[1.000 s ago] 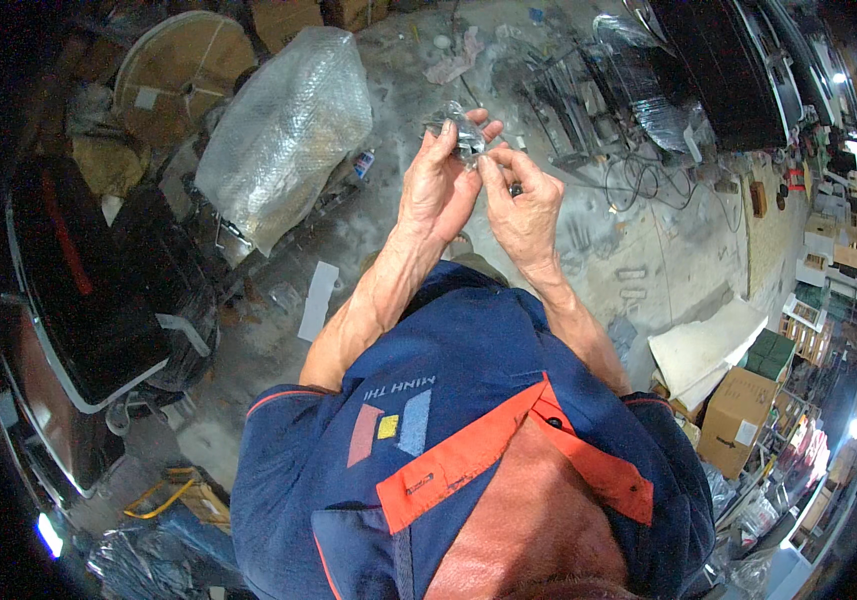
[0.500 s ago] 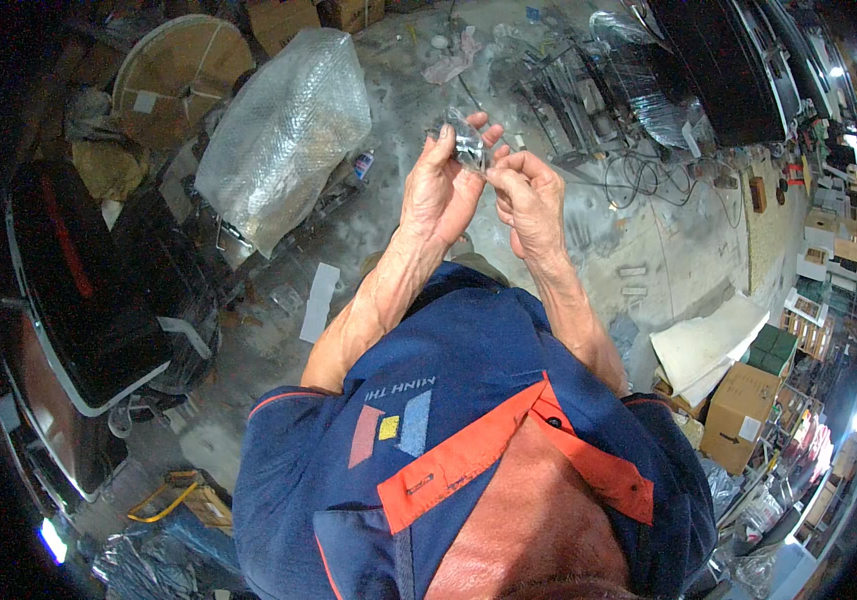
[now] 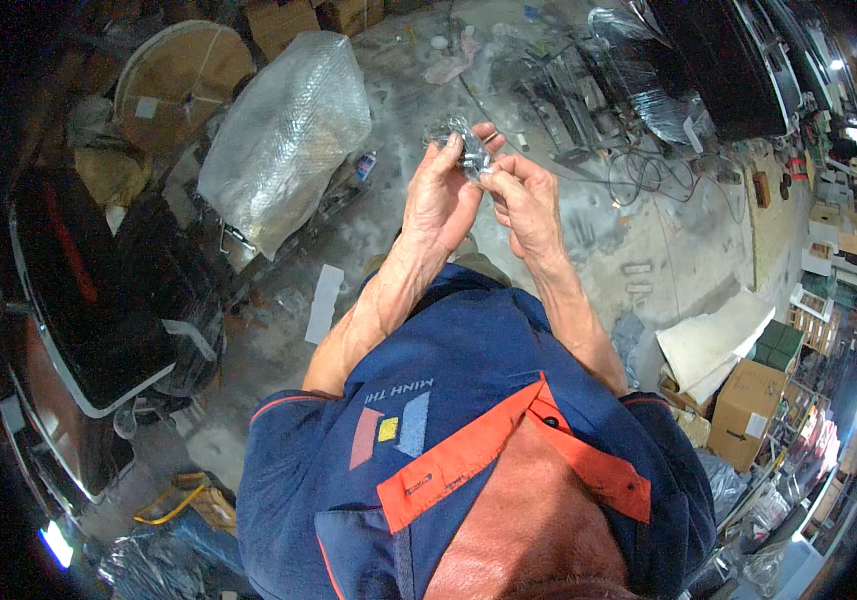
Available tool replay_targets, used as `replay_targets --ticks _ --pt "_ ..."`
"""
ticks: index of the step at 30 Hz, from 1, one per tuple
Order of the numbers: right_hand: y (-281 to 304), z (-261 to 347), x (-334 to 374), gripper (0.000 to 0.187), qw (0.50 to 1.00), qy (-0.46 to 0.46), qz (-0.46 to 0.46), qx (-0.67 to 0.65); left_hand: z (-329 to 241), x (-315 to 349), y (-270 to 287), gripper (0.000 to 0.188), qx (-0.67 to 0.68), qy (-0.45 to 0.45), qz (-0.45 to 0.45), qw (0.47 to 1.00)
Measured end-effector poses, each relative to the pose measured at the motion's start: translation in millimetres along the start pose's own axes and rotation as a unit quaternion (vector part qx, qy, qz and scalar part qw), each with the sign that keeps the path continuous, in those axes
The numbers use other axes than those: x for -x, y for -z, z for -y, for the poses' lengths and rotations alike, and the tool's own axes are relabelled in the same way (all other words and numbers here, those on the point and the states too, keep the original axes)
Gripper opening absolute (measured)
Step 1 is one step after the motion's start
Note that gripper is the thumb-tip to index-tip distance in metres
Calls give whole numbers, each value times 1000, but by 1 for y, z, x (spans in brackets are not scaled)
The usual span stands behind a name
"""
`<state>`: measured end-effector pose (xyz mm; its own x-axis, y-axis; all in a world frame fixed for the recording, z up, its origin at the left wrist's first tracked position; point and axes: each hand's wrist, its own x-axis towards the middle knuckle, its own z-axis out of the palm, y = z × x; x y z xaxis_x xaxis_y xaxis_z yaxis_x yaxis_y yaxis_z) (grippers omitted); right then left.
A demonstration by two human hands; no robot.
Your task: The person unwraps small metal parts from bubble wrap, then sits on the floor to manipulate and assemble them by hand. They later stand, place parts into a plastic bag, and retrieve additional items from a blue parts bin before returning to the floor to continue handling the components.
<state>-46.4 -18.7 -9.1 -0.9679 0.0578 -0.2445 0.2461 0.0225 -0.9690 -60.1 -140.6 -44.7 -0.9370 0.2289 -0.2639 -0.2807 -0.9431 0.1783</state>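
A small clear plastic bag (image 3: 472, 158) with dark and shiny bits inside is held up in front of me, above the floor. My left hand (image 3: 438, 198) is closed on it, thumb across its near side and fingers behind. At the bag's right edge, the thumb and index finger of my right hand (image 3: 528, 208) pinch the plastic. What the bag contains is too small to make out.
A bubble-wrapped bulky object (image 3: 288, 140) stands at the left, beside a large round cardboard reel (image 3: 178, 85). Black panels (image 3: 718, 70) lean at the far right. A loose cable (image 3: 638, 180) lies on the floor. Cardboard boxes (image 3: 745, 415) sit at the right.
The bag has shifted and crumpled between my fingers, with more of it bunched above my left thumb. My right fingers have moved slightly left and stay pinched on its edge.
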Motion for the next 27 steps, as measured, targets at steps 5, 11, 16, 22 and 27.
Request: replay_targets --ticks 5,11,16,22,27 --pt "0 -8 8 9 973 162 -48 155 -1 1 0 32 2 -9 -6 1000" --pt "4 -10 12 18 999 2 -34 -10 0 2 -2 31 11 17 -11 1000" --pt "-10 -17 6 19 984 68 -107 128 5 1 -2 33 -35 3 -5 999" --pt "-3 -16 6 19 998 37 -44 18 4 0 2 33 21 7 -15 1000" --pt "-10 -20 14 17 988 118 -92 48 6 3 4 34 13 22 -28 999"
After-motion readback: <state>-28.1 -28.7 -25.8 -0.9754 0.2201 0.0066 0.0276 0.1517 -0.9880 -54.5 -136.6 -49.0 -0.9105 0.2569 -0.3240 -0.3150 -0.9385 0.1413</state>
